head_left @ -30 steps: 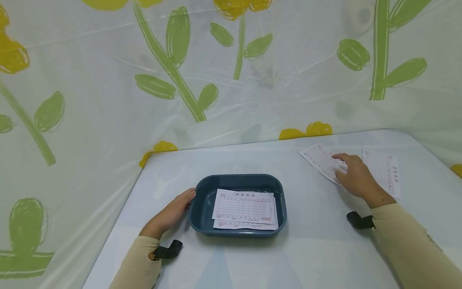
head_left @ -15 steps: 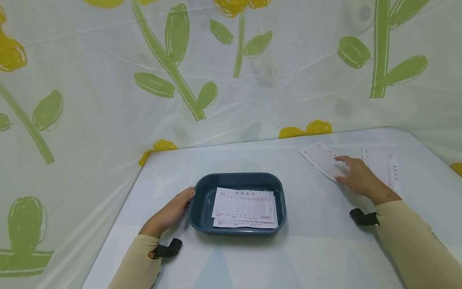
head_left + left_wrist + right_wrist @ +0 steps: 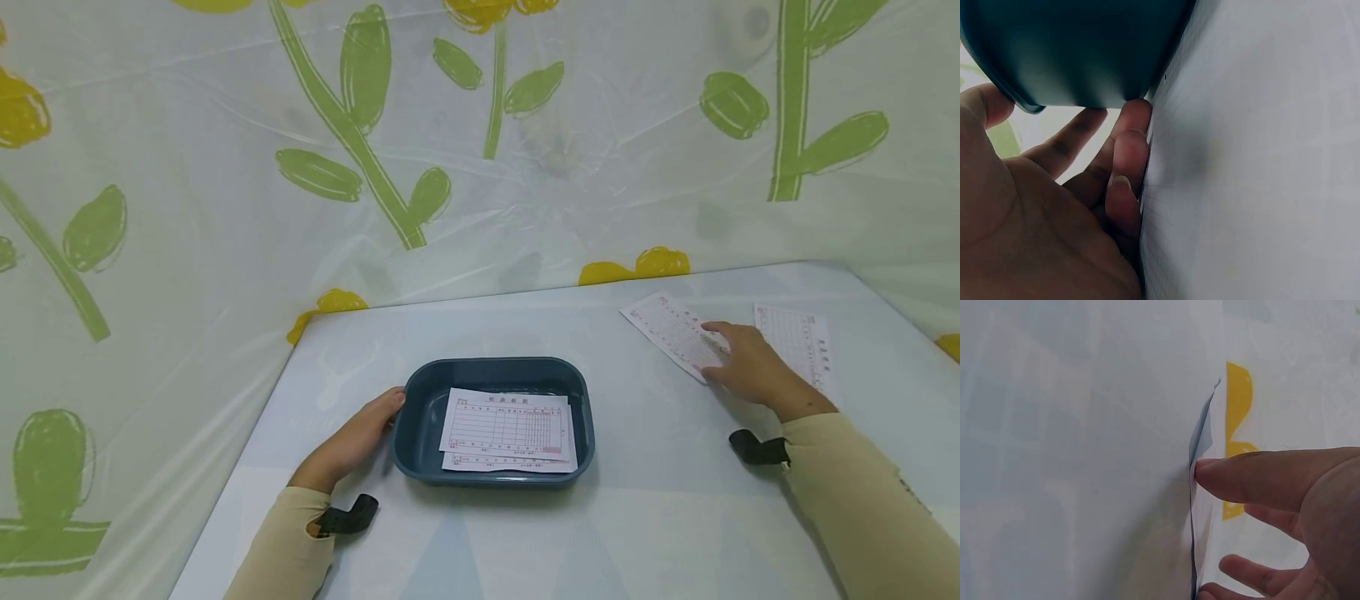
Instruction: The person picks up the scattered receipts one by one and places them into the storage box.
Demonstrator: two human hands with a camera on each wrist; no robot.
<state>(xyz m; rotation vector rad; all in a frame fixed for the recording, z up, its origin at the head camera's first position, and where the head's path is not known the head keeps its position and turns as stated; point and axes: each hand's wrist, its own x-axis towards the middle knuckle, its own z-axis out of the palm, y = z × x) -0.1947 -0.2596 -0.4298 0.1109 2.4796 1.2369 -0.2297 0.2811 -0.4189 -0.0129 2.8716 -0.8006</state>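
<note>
A dark blue tray sits mid-table with two printed slips stacked inside. My left hand rests against the tray's left end. In the left wrist view its fingers lie fairly straight along the tray wall and the tabletop. My right hand lies flat on a loose slip at the far right. The right wrist view shows the thumb touching that slip's edge, which stands slightly off the table. A second slip lies just right of the hand.
The pale blue table is backed by a clear plastic sheet printed with green stems and yellow flowers. The sheet drapes down along the left and right sides. Black straps sit at both wrists.
My right hand has slid slightly to the right on the loose slip. The left hand and the tray have stayed put.
</note>
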